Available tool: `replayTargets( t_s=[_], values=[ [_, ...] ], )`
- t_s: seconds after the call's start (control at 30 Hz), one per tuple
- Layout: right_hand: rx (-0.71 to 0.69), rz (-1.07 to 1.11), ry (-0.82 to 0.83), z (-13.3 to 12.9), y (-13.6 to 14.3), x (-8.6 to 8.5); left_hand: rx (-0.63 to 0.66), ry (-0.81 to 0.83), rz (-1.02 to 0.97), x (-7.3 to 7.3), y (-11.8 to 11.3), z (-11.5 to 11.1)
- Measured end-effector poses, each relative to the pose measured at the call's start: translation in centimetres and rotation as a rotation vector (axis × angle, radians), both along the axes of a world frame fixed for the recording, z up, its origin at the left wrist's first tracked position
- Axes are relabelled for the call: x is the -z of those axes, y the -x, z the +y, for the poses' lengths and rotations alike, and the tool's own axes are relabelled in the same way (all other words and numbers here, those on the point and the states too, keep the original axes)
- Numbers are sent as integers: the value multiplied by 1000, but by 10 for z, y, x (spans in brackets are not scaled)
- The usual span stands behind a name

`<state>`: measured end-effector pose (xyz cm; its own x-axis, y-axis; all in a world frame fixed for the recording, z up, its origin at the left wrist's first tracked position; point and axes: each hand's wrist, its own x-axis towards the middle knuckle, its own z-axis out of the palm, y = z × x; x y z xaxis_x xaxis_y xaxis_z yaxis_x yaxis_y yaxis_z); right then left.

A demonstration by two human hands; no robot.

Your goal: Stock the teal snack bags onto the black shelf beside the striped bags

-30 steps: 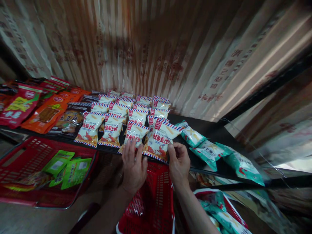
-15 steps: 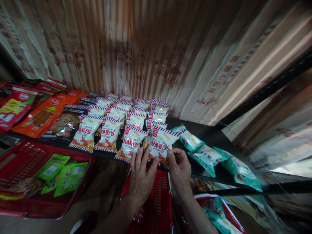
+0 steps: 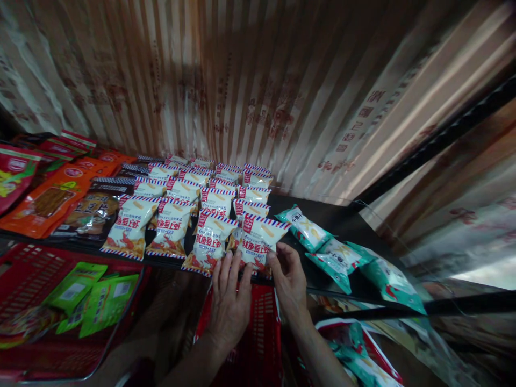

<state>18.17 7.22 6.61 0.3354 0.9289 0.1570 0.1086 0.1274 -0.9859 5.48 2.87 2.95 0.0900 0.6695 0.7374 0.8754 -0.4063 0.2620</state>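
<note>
Rows of white snack bags with red lettering and striped edges lean on a black shelf (image 3: 326, 212). The front right white bag (image 3: 260, 236) has my right hand (image 3: 290, 277) at its lower right corner, thumb against it and fingers curled. My left hand (image 3: 230, 301) lies with fingers spread at the shelf's front edge, its fingertips touching the bottoms of the front right bag and of the white bag beside it (image 3: 210, 242). Neither hand has lifted a bag. Teal and white bags (image 3: 308, 228) lie on the shelf, to the right of my right hand.
Orange bags (image 3: 52, 201), dark bags (image 3: 94, 207) and red bags (image 3: 16, 172) fill the shelf's left. Below stand a red basket (image 3: 24, 269) with green packets (image 3: 108, 303), another red basket (image 3: 264, 328), and a container of teal bags (image 3: 363, 360). A black post (image 3: 435, 140) slants at right.
The view has shifted slightly, so the shelf goods appear a little further left. My right fingers now sit slightly lower along the front right bag's side. Both hands stay near the same bags.
</note>
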Motion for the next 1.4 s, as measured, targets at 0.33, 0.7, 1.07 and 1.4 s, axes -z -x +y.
replayTargets(
  t_s=[0.33,0.7,1.07,1.4],
  values=[
    [9,-21,2,-2,1,1,-10,8,5,2,-4,0],
    [-30,60,14,-5,8,2,34,15,34,5,-6,-1],
    [-103,61,34,-2,8,1,55,10,37,5,-6,3],
    [-45,-118,-6,-4,6,6,65,30,33,7,-9,3]
  ],
)
